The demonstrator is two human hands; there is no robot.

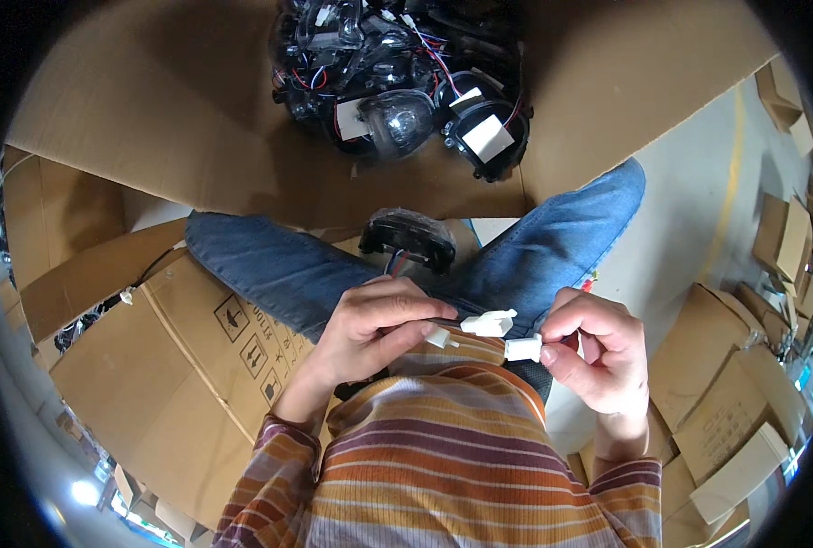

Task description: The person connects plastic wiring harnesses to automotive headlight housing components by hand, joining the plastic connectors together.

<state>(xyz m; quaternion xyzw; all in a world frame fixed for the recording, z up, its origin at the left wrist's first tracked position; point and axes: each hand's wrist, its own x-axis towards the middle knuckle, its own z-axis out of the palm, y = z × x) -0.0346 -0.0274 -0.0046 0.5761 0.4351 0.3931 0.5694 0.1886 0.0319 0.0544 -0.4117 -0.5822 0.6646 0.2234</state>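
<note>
My left hand (381,327) has thumb and fingers closed on a small white plug connector (438,336). Red and blue wires (397,262) run from behind that hand up to a black lamp unit (408,239), which sits between my knees and seems partly wrapped in clear film. Facing it, my right hand (596,349) pinches another white connector (522,349) by its right end. A larger white connector housing (488,322) lies just above, between the hands; what supports it is hidden. The left and right connectors are apart, a short gap between them.
Ahead stands a large open cardboard box (196,137) holding many black lamp units (402,123) with wires and white labels. At the left is a printed carton (201,338). More cardboard boxes (735,384) stand at the right, on a grey floor with a yellow line (728,205).
</note>
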